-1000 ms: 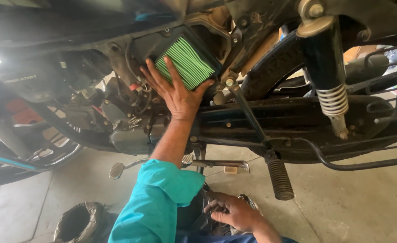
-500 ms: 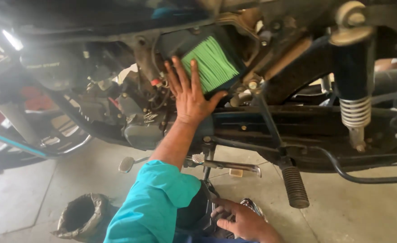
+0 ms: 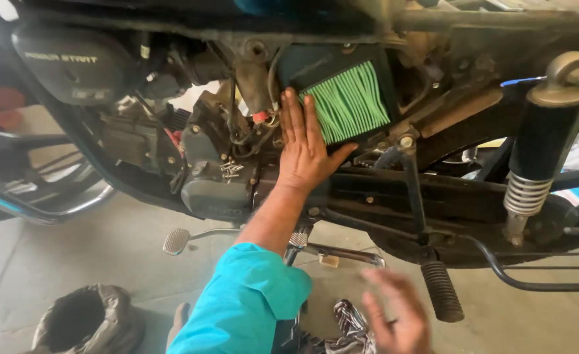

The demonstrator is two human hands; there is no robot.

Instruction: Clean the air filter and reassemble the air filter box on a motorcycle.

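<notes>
My sleeve (image 3: 243,301) is teal; the pleated air filter (image 3: 348,101) is bright green in a black housing; the shock spring (image 3: 525,193) silver; the rag (image 3: 348,324) black-and-white striped.

Frame tube (image 3: 414,190) and shock absorber (image 3: 539,157) crowd the right; floor (image 3: 53,262) lies open.

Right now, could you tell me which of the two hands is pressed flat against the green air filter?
The left hand, with the teal sleeve, lies on the pleated green filter. The right hand is blurred, low over the striped cloth, touching no filter.
</notes>
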